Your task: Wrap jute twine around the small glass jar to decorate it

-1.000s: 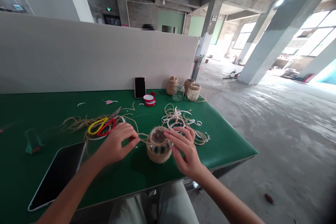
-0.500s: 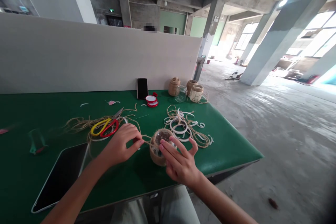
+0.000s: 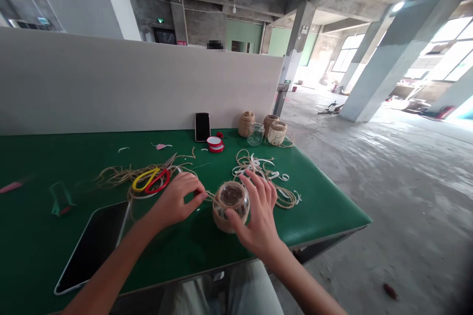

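Observation:
My left hand point(image 3: 178, 199) pinches a strand of jute twine point(image 3: 208, 196) that runs to a round glass jar point(image 3: 232, 202). The jar's lower part is wrapped in twine, and it rests tilted on the green table mat point(image 3: 74, 167). My right hand point(image 3: 258, 214) grips the jar's right side, with its fingers spread across the glass. Left of my left hand, scissors with yellow and red handles point(image 3: 151, 180) lie in a loose tangle of twine point(image 3: 118, 174). White ribbon strips point(image 3: 258, 167) and more twine lie just behind my right hand.
A black tablet point(image 3: 92, 248) lies at the front left of the table. Along the white partition point(image 3: 129, 83) stand a phone point(image 3: 202, 127), a red-and-white ribbon spool point(image 3: 215, 143), a bare glass jar point(image 3: 255, 134), and several twine-wrapped jars point(image 3: 277, 133). The table's right edge drops to a concrete floor.
My right hand has shifted from the jar's front to its right side, and the jar has turned slightly. My left hand still pinches the twine.

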`<state>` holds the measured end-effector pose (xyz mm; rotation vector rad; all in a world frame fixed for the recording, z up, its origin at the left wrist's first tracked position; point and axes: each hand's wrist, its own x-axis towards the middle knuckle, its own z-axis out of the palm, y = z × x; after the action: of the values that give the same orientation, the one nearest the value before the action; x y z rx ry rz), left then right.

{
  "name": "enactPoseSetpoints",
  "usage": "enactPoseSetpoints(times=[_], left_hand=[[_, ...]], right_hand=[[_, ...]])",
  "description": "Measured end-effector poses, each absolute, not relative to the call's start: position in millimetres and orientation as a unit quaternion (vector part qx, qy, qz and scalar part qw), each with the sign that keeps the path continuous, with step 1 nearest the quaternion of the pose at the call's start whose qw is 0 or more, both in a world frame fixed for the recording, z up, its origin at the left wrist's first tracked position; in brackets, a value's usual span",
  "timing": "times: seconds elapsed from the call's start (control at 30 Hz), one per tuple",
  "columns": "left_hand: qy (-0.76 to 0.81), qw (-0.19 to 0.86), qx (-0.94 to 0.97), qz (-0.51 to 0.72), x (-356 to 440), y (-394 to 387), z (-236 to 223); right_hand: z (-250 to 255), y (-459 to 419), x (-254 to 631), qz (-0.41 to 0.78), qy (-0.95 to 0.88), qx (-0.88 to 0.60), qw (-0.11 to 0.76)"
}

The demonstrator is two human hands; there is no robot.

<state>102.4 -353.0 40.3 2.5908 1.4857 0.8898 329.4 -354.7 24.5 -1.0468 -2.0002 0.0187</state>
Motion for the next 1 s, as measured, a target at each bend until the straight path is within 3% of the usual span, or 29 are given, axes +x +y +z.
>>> enactPoseSetpoints(times=[0.13, 0.37, 0.67, 1.0], left_hand=[[0.487, 0.015, 0.827, 0.280, 102.1, -352.8, 39.1], [0.506, 0.052, 0.814, 0.280, 101.0, -353.8, 37.1], [0.487, 0.044, 0.841, 0.231, 110.0, -357.2, 43.0], [0.496, 0.033, 0.839, 0.222, 113.9, -351.9, 40.4]], right_hand=[[20.8, -348.5, 324.5, -0.022, -0.801, -0.459, 0.382], [15.4, -342.3, 330.0, 0.055, -0.816, -0.452, 0.356], [27.2, -323.2, 351.0, 0.130, -0.877, -0.352, 0.299], [40.3, -337.2, 357.5, 0.011, -0.901, -0.333, 0.279]])
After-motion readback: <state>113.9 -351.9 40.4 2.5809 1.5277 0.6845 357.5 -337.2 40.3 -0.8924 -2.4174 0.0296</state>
